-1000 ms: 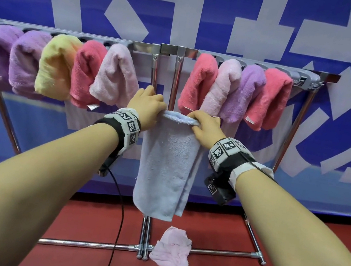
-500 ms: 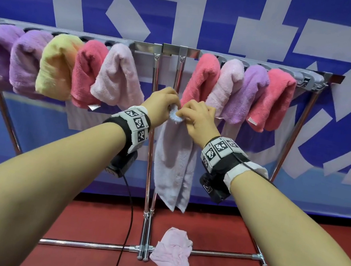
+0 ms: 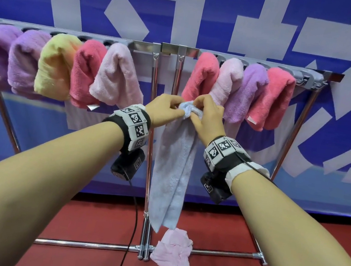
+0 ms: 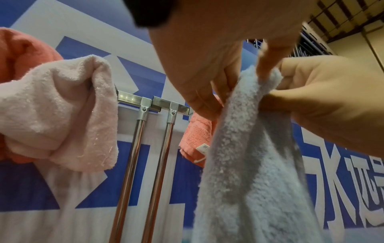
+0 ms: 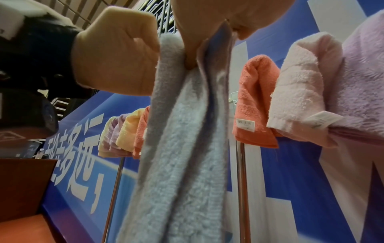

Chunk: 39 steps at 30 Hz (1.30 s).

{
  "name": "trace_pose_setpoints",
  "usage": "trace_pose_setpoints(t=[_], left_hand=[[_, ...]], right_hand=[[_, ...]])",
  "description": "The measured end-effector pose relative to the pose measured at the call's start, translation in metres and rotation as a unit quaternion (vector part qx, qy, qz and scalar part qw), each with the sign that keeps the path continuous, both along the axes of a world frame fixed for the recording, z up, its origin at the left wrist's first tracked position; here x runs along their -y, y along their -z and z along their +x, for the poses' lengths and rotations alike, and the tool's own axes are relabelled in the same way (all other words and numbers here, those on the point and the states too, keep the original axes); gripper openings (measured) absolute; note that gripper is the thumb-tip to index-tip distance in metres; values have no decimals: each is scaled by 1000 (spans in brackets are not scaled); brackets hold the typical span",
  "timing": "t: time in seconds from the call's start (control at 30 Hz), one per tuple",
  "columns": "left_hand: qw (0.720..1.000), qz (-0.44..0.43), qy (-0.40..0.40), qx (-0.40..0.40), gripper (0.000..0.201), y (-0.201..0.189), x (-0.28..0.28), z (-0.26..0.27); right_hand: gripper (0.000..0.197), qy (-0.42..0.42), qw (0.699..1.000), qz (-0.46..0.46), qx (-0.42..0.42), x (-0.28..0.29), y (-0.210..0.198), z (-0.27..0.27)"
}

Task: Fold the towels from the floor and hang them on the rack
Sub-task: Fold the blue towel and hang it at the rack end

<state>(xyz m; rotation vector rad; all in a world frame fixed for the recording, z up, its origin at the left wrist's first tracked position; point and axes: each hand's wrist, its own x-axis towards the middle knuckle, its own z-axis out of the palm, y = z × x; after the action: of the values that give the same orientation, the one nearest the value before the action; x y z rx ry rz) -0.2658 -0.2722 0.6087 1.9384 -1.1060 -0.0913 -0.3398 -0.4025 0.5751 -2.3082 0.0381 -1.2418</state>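
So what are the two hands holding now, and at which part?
Both the left hand and right hand pinch the light blue towel at its bunched top edge.

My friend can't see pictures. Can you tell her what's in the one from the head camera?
Two hands, the left hand and right hand, pinch the bunched top of a pale blue towel that hangs down in front of a metal rack. Folded pink, purple, yellow and coral towels hang in a row on the rack, and a crumpled pink towel lies on the red floor.
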Motion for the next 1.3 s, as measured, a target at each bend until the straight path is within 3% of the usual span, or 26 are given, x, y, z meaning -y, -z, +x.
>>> trace_pose_setpoints(t=[0.13, 0.2, 0.37, 0.43, 0.6, 0.83, 0.93, 1.03, 1.1, 1.2, 1.3], left_hand=[[991, 86, 15, 103, 39, 0, -2, 0], [987, 72, 0, 140, 24, 0, -3, 5], [988, 50, -29, 144, 3, 3, -7, 12], [988, 56, -28, 142, 8, 4, -8, 15], [990, 63, 6, 128, 28, 4, -8, 11], [984, 93, -13, 149, 35, -1, -10, 14], [984, 66, -20, 166, 33, -4, -10, 8], [982, 79, -37, 167, 21, -2, -7, 10], [985, 75, -59, 147, 15, 1, -6, 12], [988, 31, -80, 126, 13, 0, -4, 11], [989, -26, -101, 107, 19, -5, -2, 11]], right_hand=[[13, -5, 1000, -6, -9, 2, 0, -3], [14, -7, 1000, -17, -19, 3, 1, -3], [13, 26, 997, 0, -75, 11, 5, -5], [9, 15, 996, 19, -89, 13, 9, -6], [6, -56, 997, 41, -30, 6, 8, -3], [21, -60, 987, 134, -67, -1, 3, 1], [35, -65, 983, 137, -104, 0, 1, 4], [19, -29, 989, 67, -127, 2, 1, 5], [16, -38, 988, 93, -122, 2, 2, 3], [31, -74, 972, 187, -120, 1, 3, 1], [46, -82, 964, 209, -140, 5, 2, 0]])
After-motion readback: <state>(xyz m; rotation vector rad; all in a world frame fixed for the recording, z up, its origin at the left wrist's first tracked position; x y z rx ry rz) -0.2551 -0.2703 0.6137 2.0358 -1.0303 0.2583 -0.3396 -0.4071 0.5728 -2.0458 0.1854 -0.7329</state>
